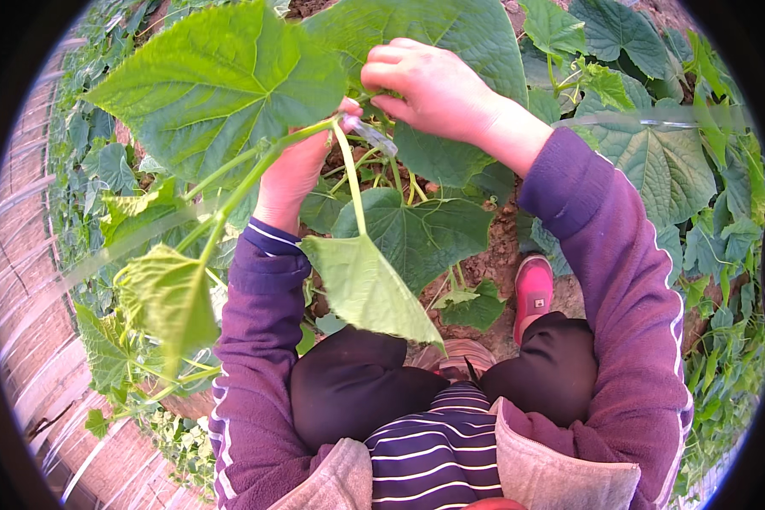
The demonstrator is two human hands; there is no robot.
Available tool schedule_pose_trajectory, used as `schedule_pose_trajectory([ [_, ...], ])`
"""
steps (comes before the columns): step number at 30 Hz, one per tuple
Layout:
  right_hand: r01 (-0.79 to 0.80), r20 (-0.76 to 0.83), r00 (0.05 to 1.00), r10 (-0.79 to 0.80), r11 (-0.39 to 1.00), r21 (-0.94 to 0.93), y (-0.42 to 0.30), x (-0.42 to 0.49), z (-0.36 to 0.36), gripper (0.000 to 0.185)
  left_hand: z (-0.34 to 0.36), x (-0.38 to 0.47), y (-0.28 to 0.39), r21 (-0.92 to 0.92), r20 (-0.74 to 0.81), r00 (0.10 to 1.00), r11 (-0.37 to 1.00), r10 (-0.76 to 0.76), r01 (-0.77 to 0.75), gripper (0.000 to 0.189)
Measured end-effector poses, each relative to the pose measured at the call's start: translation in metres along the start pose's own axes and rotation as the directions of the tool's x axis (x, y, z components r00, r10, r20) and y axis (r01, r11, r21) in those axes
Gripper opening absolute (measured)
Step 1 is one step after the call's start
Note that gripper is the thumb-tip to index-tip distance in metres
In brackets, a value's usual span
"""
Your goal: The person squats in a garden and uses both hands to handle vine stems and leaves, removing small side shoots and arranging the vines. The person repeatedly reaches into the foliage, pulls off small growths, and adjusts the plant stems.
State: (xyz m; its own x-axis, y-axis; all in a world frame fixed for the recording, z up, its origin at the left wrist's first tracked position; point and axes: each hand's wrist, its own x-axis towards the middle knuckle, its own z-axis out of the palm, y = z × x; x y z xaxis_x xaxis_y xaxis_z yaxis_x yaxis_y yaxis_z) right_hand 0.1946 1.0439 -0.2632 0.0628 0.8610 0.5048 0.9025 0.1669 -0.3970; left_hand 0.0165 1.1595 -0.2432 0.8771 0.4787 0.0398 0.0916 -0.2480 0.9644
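My left hand (298,167) is closed round a green cucumber vine stem (245,185), its fingers partly hidden by a large leaf (229,95). A strip of clear plastic film or tape (373,136) juts out beside its fingertips. Just right of it, my right hand (424,86) is bent over the vine with thumb and fingers close together; whether they pinch something cannot be seen. A pale leaf (373,284) hangs from a stalk below the hands, and a crumpled young leaf (166,293) hangs at the left.
A translucent strap (663,118) stretches past at the right, and another crosses at the left. More cucumber plants (650,153) crowd both sides over brown soil (503,236). My knees and a pink shoe (534,287) are below. Whitish strips line the ground (32,210) at far left.
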Motion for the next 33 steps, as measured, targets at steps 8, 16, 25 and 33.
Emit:
schedule_pose_trajectory([
  [8, -0.03, 0.188, 0.979, 0.081, 0.966, -0.259, -0.016, -0.004, 0.008, 0.009, 0.002, 0.0, -0.001, -0.095, -0.038, 0.999, 0.995, -0.031, 0.027, 0.021],
  [16, -0.583, 0.148, 0.801, 0.58, 0.701, 0.411, -0.021, 0.003, 0.018, 0.019, 0.009, 0.004, 0.003, -0.079, -0.083, 0.987, 0.987, 0.136, -0.143, 0.021],
  [25, -0.646, 0.558, 0.512, 0.653, -0.135, 0.751, -0.009, -0.007, 0.026, 0.023, 0.015, 0.006, 0.007, -0.191, -0.138, 0.988, 0.977, 0.074, -0.1, 0.023],
  [33, -0.785, 0.55, 0.342, 0.762, -0.09, 0.613, 0.006, 0.002, 0.015, 0.034, 0.014, 0.009, 0.003, -0.246, -0.168, 0.983, 0.963, 0.072, -0.113, 0.022],
])
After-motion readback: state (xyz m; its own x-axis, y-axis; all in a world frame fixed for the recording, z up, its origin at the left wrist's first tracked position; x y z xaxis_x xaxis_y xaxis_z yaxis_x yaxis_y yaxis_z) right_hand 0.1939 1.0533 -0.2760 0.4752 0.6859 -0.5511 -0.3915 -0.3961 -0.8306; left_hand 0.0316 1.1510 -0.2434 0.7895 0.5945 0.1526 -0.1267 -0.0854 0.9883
